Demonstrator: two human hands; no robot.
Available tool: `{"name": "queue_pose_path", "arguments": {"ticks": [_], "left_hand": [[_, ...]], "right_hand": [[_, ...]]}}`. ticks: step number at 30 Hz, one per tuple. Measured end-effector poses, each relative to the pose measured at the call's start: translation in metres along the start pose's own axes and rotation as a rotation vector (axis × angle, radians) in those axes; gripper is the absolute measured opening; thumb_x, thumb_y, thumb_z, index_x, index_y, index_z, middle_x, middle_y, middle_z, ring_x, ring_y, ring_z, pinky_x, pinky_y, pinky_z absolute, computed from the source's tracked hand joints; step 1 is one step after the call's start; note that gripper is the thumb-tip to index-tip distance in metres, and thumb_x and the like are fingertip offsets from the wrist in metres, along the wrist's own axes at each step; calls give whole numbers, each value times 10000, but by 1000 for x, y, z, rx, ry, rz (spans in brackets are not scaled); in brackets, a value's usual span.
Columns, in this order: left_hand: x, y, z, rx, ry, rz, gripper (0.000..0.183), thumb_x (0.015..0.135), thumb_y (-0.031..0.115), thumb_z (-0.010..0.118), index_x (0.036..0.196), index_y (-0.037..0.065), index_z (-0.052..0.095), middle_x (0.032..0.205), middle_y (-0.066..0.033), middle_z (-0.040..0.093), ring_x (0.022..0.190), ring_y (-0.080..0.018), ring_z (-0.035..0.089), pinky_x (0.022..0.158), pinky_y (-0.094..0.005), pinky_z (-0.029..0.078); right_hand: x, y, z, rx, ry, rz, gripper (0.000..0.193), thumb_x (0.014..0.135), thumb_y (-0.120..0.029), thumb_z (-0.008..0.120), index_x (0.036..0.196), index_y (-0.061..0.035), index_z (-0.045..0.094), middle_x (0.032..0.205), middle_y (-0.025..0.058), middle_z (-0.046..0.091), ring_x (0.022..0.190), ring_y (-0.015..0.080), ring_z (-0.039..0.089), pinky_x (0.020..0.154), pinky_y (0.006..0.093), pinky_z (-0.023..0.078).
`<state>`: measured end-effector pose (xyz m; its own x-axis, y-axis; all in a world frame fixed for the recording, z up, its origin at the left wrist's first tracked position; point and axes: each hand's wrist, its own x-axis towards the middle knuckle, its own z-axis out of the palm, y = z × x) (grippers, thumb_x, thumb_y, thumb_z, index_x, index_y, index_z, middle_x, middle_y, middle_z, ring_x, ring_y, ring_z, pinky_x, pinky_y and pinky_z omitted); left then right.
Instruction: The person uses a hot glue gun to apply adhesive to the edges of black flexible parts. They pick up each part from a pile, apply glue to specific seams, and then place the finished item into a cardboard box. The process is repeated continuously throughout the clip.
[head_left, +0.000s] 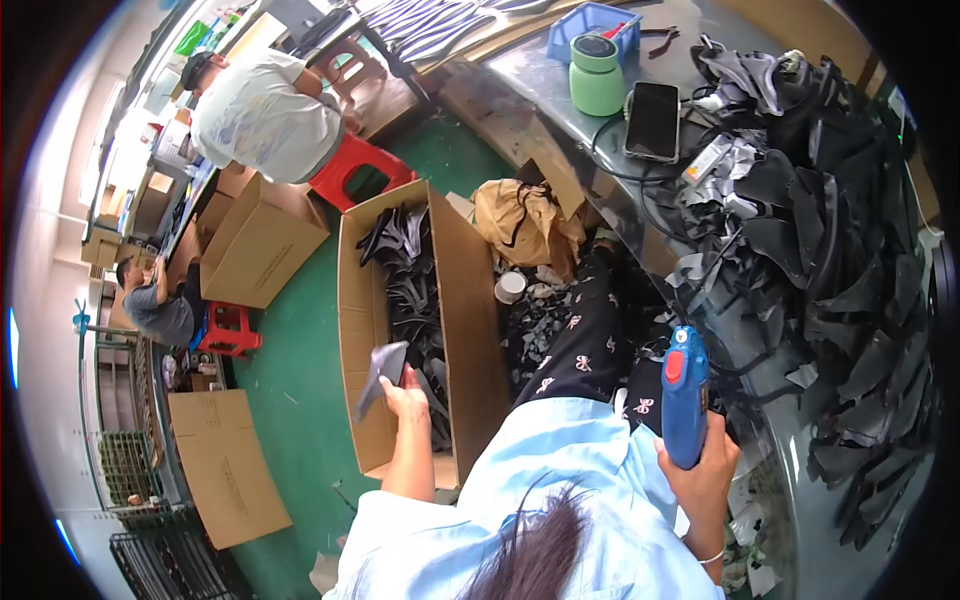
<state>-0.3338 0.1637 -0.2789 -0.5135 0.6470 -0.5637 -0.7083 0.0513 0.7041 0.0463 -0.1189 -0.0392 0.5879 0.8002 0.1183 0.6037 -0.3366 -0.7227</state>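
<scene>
My left hand (408, 402) pinches a thin, curved dark-grey piece (379, 376) above the near part of a tall open cardboard box (470, 330). Inside that box lie many dark curved pieces (412, 290). A blue handheld power tool (684, 408) with a red button stands upright in my right hand (704, 470), whose fingers wrap round its lower body. The tool's working tip is not clearly visible. To the right of it, a large heap of dark-grey and black pieces (800, 220) covers much of the metal table (530, 75).
On the table are a green jar (596, 75), a phone (653, 120), a blue basket (570, 30) and pliers (660, 40). Dark scraps (540, 325) surround my legs. Two people (265, 115) sit on red stools at left, near another cardboard box (262, 240).
</scene>
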Motion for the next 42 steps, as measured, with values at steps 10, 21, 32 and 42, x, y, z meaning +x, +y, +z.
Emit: {"name": "queue_pose_path", "arguments": {"ticks": [10, 21, 32, 42], "left_hand": [[-95, -80, 34, 877, -416, -20, 102, 907, 177, 543, 933, 78, 552, 731, -49, 611, 543, -112, 563, 446, -215, 448], [-459, -136, 252, 776, -1963, 239, 150, 889, 133, 582, 904, -7, 632, 824, -29, 614, 733, -84, 546, 653, -234, 446], [-541, -178, 283, 1278, -2247, 709, 292, 737, 233, 594, 943, 30, 637, 865, -172, 648, 851, -352, 634, 764, -429, 490], [-408, -86, 200, 1038, -1898, -686, 197, 849, 82, 623, 1020, 11, 554, 952, -70, 604, 868, -150, 559, 781, -290, 457]], "right_hand": [[9, 4, -10, -59, 4, -59, 531, 586, -173, 794, 1021, -21, 531, 684, 138, 601, 606, 311, 602, 586, 399, 478], [-8, 20, -26, 93, 367, -51, 505, 571, -172, 808, 954, 40, 554, 729, 154, 637, 611, 299, 640, 578, 369, 519], [-24, 36, -36, 228, 532, 172, 446, 672, -208, 813, 918, 30, 527, 741, 161, 640, 617, 274, 657, 587, 337, 520], [19, 42, -68, 623, 782, 307, 437, 744, -192, 782, 1019, -5, 499, 849, 66, 609, 745, 147, 608, 690, 275, 489]]}}
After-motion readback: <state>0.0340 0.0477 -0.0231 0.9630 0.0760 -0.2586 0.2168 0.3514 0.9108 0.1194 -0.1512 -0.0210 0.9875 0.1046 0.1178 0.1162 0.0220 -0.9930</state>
